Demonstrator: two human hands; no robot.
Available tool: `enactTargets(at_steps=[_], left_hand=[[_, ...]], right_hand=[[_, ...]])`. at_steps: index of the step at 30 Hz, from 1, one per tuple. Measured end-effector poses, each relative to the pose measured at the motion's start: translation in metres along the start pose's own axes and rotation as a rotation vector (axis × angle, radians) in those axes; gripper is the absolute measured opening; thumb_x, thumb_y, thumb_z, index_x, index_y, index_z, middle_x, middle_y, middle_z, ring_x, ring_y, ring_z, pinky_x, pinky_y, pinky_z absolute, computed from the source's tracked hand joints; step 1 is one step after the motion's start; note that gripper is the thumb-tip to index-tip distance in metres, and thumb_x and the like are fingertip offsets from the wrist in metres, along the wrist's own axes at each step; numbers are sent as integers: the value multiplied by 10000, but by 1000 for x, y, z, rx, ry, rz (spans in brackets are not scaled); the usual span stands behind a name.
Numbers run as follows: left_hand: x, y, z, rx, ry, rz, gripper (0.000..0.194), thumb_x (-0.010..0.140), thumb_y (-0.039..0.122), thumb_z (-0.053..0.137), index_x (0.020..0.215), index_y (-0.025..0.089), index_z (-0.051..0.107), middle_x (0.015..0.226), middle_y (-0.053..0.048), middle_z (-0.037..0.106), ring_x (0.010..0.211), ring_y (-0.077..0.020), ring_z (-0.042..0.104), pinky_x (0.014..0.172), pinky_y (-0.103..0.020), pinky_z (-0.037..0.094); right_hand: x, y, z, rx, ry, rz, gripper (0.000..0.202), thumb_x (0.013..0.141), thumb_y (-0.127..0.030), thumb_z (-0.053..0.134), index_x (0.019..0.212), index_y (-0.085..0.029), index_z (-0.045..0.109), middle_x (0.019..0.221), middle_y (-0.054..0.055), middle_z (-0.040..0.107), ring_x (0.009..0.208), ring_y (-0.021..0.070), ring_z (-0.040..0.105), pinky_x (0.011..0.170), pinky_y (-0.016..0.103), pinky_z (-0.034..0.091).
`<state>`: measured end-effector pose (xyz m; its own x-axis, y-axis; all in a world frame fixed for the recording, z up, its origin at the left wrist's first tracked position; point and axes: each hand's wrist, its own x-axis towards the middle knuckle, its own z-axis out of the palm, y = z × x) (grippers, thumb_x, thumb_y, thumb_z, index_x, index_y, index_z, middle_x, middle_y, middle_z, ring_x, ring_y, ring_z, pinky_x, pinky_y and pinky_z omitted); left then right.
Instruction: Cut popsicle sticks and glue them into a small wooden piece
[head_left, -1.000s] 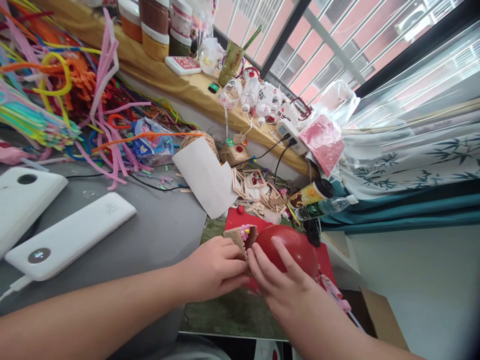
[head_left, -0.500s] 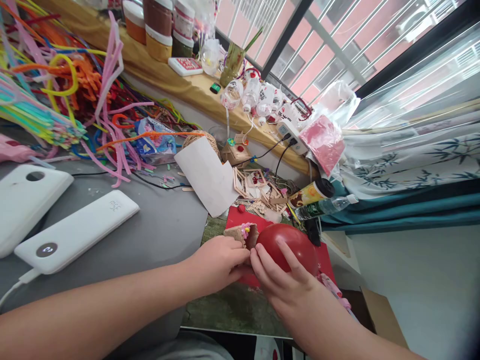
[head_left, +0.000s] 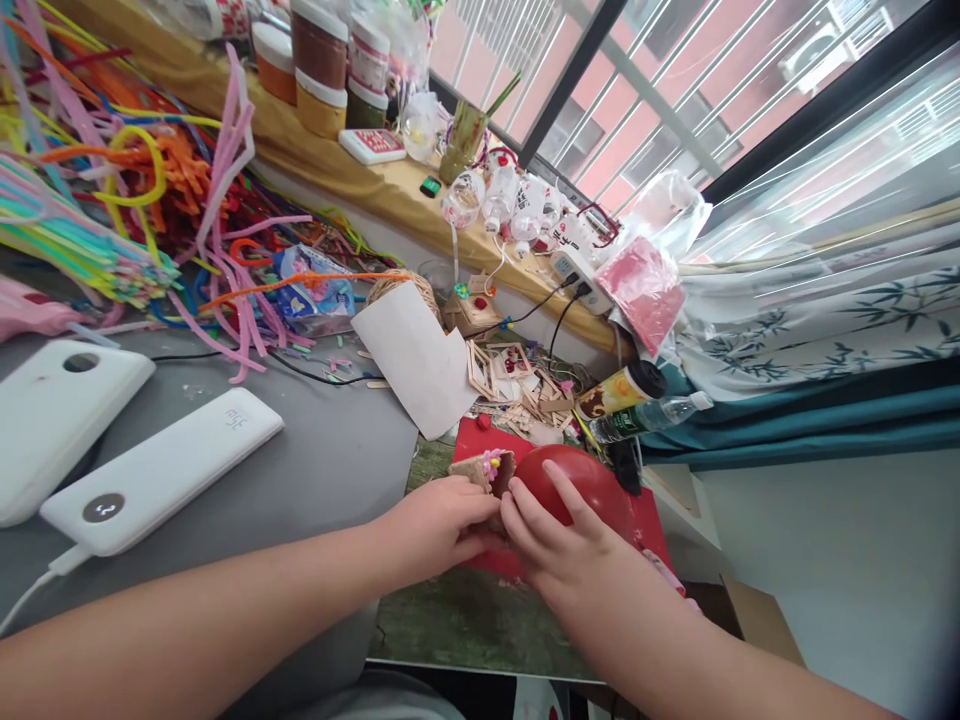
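A small brown cardboard piece (head_left: pixel 471 469) with a pink and yellow flower (head_left: pixel 492 463) is held low in the middle of the view. My left hand (head_left: pixel 442 525) is closed round its near side, fingertips partly hidden. My right hand (head_left: pixel 570 545) touches the same piece at its right edge with thumb and fingers, while its index finger rests against a round red balloon (head_left: pixel 592 485). Beneath both hands lies a red sheet (head_left: pixel 491 562) on the green mat.
White paper (head_left: pixel 420 360), wooden sticks (head_left: pixel 517 390), a printed cup (head_left: pixel 615 390) and a water bottle (head_left: pixel 645 418) lie beyond the hands. Two white power banks (head_left: pixel 165 470) are at the left, near bundled pipe cleaners (head_left: pixel 82 230). Jars (head_left: pixel 321 105) stand on the sill.
The camera view has shifted slightly. Both hands keep nearly the same position on the cardboard piece, and the right fingers have moved a little against the balloon.
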<state>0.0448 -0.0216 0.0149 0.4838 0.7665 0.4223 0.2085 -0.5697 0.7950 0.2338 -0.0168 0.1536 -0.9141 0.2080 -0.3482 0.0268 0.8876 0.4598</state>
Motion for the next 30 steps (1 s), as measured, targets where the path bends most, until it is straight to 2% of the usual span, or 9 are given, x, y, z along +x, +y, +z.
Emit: enactTargets(at_steps=[8,12,15,18,23,30], left_hand=[[-8,8,7,17,88,-50,29,914,207,649,938,192,642,884,-14,702,817,-165,634,742,-271,492],[-12,8,7,79,90,73,93,946,176,578,1007,194,646,950,-47,705,902,-174,651,792,-281,515],[-12,6,5,137,79,149,114,932,134,568,987,182,656,979,-69,711,959,-184,658,837,-294,521],[-11,5,4,192,76,151,84,931,147,575,962,172,650,937,-66,703,916,-185,654,814,-298,519],[-6,6,1,348,44,254,105,953,188,556,865,177,612,848,-45,654,798,-182,586,712,-309,479],[-2,14,-10,568,-31,394,157,958,130,516,822,183,575,811,-44,605,711,-183,502,647,-338,425]], right_hand=[[2,2,-1,42,-5,-25,317,792,-429,703,952,-181,818,1339,180,623,1350,426,386,1181,744,91],[-1,4,-2,61,8,-19,304,823,-397,684,999,-183,810,1365,172,610,1351,403,391,1186,729,74],[-2,3,-2,72,-1,-12,287,801,-397,696,952,-181,811,1387,182,598,1356,402,379,1183,729,66],[-3,3,-1,77,-2,-6,274,791,-397,706,933,-185,807,1390,182,597,1361,399,376,1183,724,64],[-5,2,0,79,-8,0,277,825,-410,682,948,-191,798,1389,161,596,1374,384,374,1202,714,68],[-4,-1,3,54,-13,6,279,804,-409,688,917,-186,813,1342,170,624,1352,398,389,1204,724,78]])
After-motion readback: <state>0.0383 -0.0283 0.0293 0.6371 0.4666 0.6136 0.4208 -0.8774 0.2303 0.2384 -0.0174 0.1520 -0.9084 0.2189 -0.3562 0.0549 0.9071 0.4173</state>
